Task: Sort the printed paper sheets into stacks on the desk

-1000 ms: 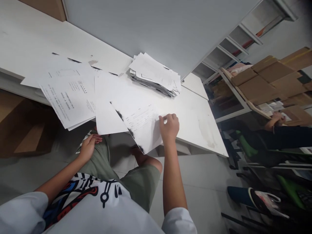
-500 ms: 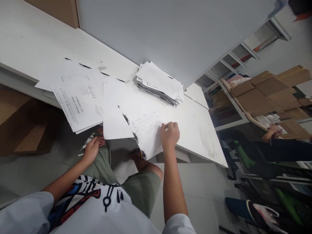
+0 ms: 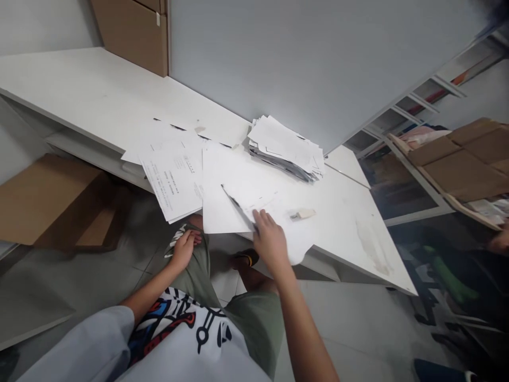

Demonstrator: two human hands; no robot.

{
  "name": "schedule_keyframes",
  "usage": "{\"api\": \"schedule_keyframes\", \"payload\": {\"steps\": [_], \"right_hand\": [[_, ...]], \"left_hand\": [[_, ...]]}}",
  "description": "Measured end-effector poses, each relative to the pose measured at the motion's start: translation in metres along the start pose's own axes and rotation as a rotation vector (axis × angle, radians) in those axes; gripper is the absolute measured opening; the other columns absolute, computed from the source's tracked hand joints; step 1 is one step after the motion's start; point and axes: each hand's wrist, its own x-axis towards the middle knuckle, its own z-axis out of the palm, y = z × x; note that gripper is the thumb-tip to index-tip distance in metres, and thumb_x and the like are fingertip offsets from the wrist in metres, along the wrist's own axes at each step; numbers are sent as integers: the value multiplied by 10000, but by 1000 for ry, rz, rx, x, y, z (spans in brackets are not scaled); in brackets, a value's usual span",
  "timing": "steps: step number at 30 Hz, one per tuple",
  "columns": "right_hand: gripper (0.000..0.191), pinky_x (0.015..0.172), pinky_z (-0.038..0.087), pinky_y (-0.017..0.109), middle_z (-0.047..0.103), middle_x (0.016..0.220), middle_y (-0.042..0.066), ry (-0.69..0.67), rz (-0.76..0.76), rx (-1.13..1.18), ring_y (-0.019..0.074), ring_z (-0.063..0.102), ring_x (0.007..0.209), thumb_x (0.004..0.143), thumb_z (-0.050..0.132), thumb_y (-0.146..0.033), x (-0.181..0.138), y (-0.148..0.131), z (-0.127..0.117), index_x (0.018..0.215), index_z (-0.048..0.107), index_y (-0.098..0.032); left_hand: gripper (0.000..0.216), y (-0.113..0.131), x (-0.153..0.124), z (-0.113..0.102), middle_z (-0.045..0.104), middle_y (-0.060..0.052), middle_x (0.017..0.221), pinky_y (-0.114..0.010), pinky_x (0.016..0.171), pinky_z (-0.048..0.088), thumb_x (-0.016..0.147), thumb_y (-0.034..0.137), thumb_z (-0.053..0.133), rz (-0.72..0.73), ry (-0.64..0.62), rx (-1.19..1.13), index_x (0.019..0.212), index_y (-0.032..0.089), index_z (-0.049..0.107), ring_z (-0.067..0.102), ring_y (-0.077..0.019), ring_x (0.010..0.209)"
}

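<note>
My right hand [image 3: 270, 241] is closed on the near edge of a white printed sheet [image 3: 242, 209] at the front of the white desk [image 3: 99, 101]; the sheet's left side stands lifted, almost edge-on. A small pale eraser-like piece [image 3: 302, 214] lies loose on the paper just right of that hand. My left hand [image 3: 183, 249] rests on my left thigh below the desk edge, fingers loosely stretched and holding nothing. More printed sheets [image 3: 175, 180] overhang the desk edge to the left. An untidy stack of papers [image 3: 286, 146] sits against the grey wall behind.
A cardboard box [image 3: 135, 32] stands at the desk's back corner, and flat cardboard [image 3: 43, 196] lies on the floor under the desk at left. Metal shelving with cardboard boxes [image 3: 469, 159] fills the right side, where another person's hand [image 3: 500, 241] shows at the edge.
My right hand has let go of the small pale piece, shifted left and taken the sheet's edge, which has lifted. The view has swung left. My left hand stays on my thigh.
</note>
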Motion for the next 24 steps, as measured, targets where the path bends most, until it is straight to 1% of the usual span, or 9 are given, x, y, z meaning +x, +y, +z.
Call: {"api": "schedule_keyframes", "payload": {"steps": [3, 6, 9, 12, 15, 17, 20, 22, 24], "right_hand": [[541, 781, 486, 364, 716, 1093, 121, 5, 106, -47, 277, 659, 958, 858, 415, -156, 14, 6, -31, 1376, 546, -242], [516, 700, 465, 350, 733, 1001, 112, 29, 145, -135, 285, 674, 876, 876, 431, -184, 37, 3, -57, 1373, 552, -260], [534, 714, 483, 354, 731, 1041, 140, -65, 102, -188, 286, 684, 911, 878, 423, -132, 52, -13, -60, 1394, 533, -220], [640, 830, 519, 355, 621, 1326, 162, -236, -85, -126, 281, 627, 1152, 799, 439, -14, 50, -29, -48, 1411, 518, -179], [652, 1022, 478, 342, 451, 1505, 93, -303, -222, 61, 228, 469, 1367, 814, 419, -17, 41, -31, -40, 1441, 492, -179], [576, 1077, 450, 335, 487, 1479, 44, -303, -200, 185, 197, 477, 1363, 879, 377, -77, 40, -26, -46, 1422, 522, -204], [505, 1043, 492, 344, 577, 1394, 13, -133, -77, 328, 201, 559, 1285, 930, 360, -161, 46, -17, -66, 1383, 568, -239], [506, 1011, 521, 360, 588, 1384, 21, 159, -24, 365, 209, 573, 1269, 952, 341, -189, 50, -14, -78, 1420, 526, -245], [535, 1025, 516, 393, 554, 1423, 39, 538, -92, 301, 217, 527, 1319, 966, 314, -175, 50, -16, -83, 1481, 439, -245]], "left_hand": [[310, -2, 0, -3, 688, -57, 746, -358, 688, 535, 765, 473, 510, 3, -4, 8, 806, 200, 652, 665, -217, 706], [344, 0, 1, -6, 689, -66, 754, -355, 686, 537, 782, 482, 482, 10, -5, 36, 832, 188, 652, 666, -210, 701], [343, 4, 1, -10, 687, -70, 750, -360, 677, 531, 793, 491, 468, 29, -14, 72, 828, 196, 638, 666, -217, 701], [337, 7, -2, -15, 691, -70, 764, -387, 706, 528, 826, 493, 442, 74, -26, 181, 829, 213, 631, 670, -236, 720], [343, 6, -4, -17, 704, -65, 809, -405, 767, 515, 876, 482, 411, 171, -125, 358, 863, 236, 649, 679, -252, 780], [332, 6, -6, -14, 710, -64, 834, -401, 773, 503, 886, 477, 419, 226, -224, 428, 878, 246, 656, 680, -261, 811], [299, 7, -6, -9, 717, -64, 845, -392, 769, 487, 866, 474, 463, 273, -310, 496, 861, 249, 659, 674, -266, 817], [301, 6, -6, -7, 718, -60, 836, -385, 774, 480, 863, 480, 473, 281, -338, 518, 852, 247, 663, 670, -263, 817], [340, 5, -6, -7, 715, -57, 820, -371, 768, 479, 884, 494, 441, 268, -337, 504, 861, 240, 665, 668, -254, 814]]}}
